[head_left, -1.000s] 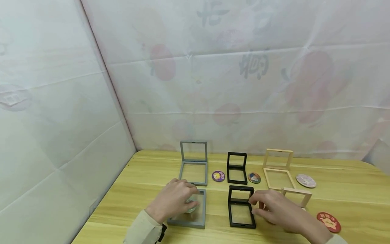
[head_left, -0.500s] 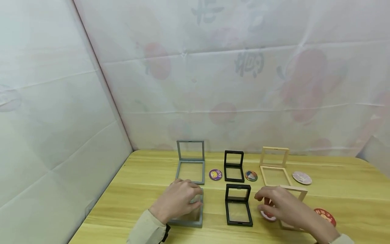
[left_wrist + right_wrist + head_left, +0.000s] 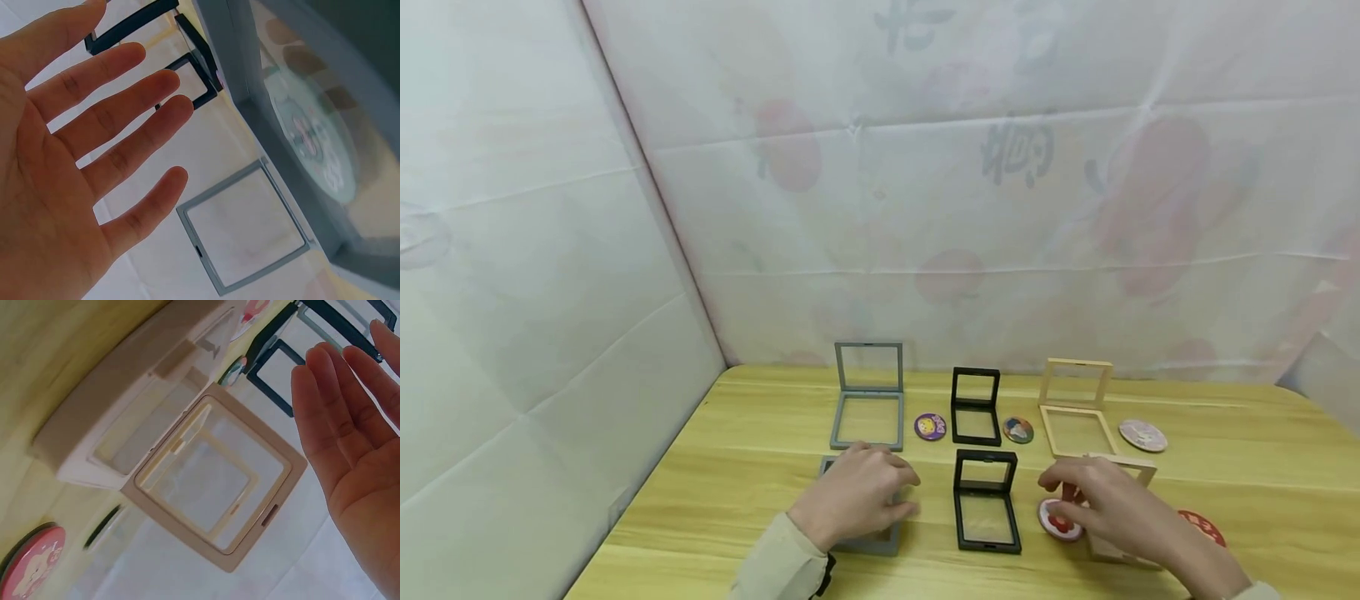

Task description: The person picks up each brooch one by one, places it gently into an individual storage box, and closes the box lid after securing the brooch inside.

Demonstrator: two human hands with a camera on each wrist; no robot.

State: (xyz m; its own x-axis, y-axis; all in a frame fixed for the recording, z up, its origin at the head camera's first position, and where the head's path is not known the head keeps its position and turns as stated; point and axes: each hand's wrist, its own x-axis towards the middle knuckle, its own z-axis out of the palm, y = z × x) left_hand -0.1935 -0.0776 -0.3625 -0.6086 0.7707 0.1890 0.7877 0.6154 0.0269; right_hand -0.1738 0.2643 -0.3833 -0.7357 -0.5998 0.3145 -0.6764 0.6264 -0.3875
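Observation:
My left hand [image 3: 859,493], fingers loosely spread, hovers over a grey display frame [image 3: 872,547] lying shut on the table. A pale green round badge [image 3: 312,137] shows behind that frame's clear film in the left wrist view. Fingers of my right hand [image 3: 1108,504] are relaxed and hold nothing; in the head view they overlap a red and white round badge [image 3: 1060,522] on the table. Partly hidden by that hand is a beige display frame [image 3: 219,478], its lid raised. Between my hands stands an opened black frame [image 3: 987,517].
Behind stand opened grey [image 3: 868,421], black [image 3: 976,425] and pale yellow [image 3: 1078,429] frames. Among them lie a purple badge [image 3: 930,427], a multicoloured badge [image 3: 1018,430] and a pale pink badge [image 3: 1142,436]. A red badge [image 3: 1204,527] lies at the right. A fabric wall [image 3: 962,208] backs the table.
My left hand has shifted right across the shut grey frame. My right hand has drawn away from the black frame, and the red and white badge has come into sight beneath its fingers.

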